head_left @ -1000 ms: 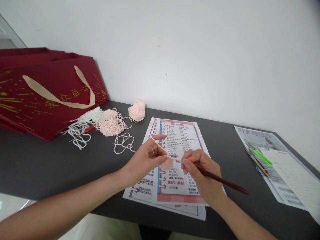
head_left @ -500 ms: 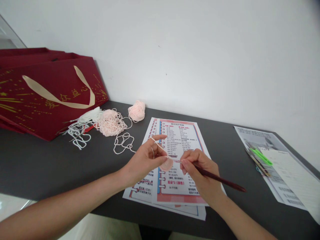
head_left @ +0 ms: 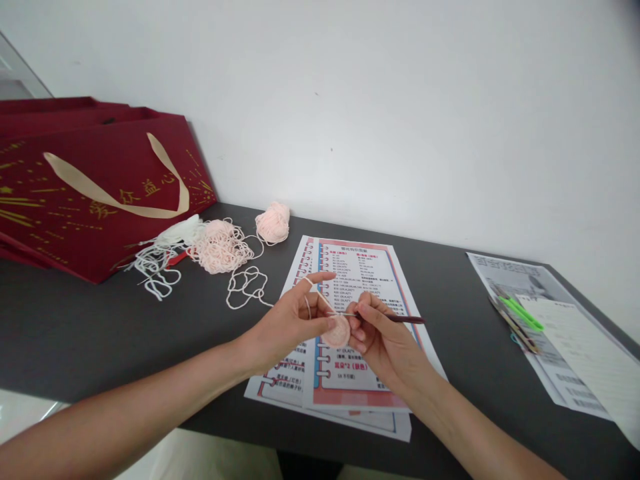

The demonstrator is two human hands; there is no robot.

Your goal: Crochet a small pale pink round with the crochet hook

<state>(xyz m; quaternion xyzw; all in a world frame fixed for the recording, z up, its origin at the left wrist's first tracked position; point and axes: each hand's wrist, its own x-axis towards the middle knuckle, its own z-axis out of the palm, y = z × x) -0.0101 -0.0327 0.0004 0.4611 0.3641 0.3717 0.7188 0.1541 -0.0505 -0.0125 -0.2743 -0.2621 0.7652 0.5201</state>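
Hook pose is changed vs. 0.5 s ago: the dark-handled crochet hook (head_left: 407,319) is now held near level, handle end pointed right, where before it was sloped down to the right with more of the handle exposed. The right hand (head_left: 387,340) is rolled over and shifted closer to the left; its fingers are curled tight around the hook, the grip set near the metal shaft. Whether the disc is touched by those fingertips can't be told. The small round pink crochet disc (head_left: 337,333) is shown fuller and flatter to the camera than before; it is held just above the printed sheet (head_left: 357,395), between the two hands, with the shaft brought to its top edge. Exact tip position is too small to read. The left hand (head_left: 287,327) is left almost where it was: the disc's left edge is pinched under the thumb, the index finger is raised well clear, and a taut yarn strand (head_left: 323,297) is run from it down to the disc. Loose yarn loops (head_left: 245,287), the pink yarn ball (head_left: 273,223) and the red gift bag (head_left: 100,180) are unmoved on the dark table (head_left: 150,327).
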